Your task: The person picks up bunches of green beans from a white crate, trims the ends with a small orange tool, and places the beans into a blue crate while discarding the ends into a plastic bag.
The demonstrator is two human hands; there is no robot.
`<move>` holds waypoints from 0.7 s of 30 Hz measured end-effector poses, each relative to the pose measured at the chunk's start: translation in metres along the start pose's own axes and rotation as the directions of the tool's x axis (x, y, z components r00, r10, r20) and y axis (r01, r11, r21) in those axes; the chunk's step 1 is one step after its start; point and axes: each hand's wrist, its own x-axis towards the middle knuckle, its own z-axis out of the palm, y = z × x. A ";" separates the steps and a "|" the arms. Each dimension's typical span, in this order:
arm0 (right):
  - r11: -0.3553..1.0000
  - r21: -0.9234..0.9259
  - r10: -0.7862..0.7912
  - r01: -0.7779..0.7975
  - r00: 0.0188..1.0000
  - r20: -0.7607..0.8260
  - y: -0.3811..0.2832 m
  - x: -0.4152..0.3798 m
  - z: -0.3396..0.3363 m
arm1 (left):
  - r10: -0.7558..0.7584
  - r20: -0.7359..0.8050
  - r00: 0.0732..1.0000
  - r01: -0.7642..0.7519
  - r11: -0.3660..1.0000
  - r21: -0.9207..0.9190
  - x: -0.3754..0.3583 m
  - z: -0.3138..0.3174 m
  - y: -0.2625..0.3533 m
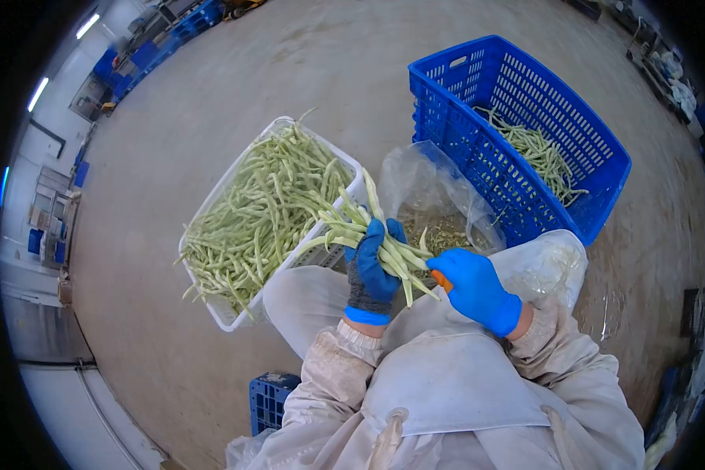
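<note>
A bunch of long pale green beans (397, 252) is gripped in my left hand (370, 274), which wears a grey and blue coated glove. The beans fan out on both sides of the fist. At their lower right ends, my right hand (479, 291), in a blue glove, is closed around a small tool with an orange handle (442, 280). Its working end is hidden or too small to make out. Just left of my hands stands a white crate (294, 257) heaped with more beans (266, 207).
A clear plastic bag (419, 176) holding green trimmings (440, 233) lies open beyond my hands. To the right stands a tall blue perforated crate (489, 176) with beans (542, 155) inside. A small blue crate (270, 399) sits at my left side on the floor.
</note>
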 end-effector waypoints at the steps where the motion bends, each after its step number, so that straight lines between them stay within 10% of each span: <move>1: 1.000 -0.001 -0.002 0.002 1.000 0.001 0.000 0.001 -0.002 | 0.002 0.000 1.000 -0.002 1.000 -0.001 -0.001 0.001 0.002; 6: 0.933 0.076 -0.358 0.353 0.880 0.312 -0.011 0.009 -0.023 | -0.290 0.158 0.944 0.228 0.919 0.323 -0.016 0.010 0.005; 14: 0.960 -0.213 -0.171 0.182 0.983 0.070 0.016 0.037 -0.057 | -0.394 0.247 0.885 0.234 0.836 0.496 -0.028 0.024 0.011; 18: 0.952 0.221 -0.265 0.210 0.929 0.257 0.003 0.027 -0.047 | -0.303 0.183 0.935 0.243 0.925 0.292 -0.016 -0.003 -0.002; 21: 0.758 0.649 -0.102 -0.065 0.971 0.218 0.007 0.019 -0.031 | -0.276 0.136 0.952 0.223 0.924 0.312 -0.016 0.002 -0.002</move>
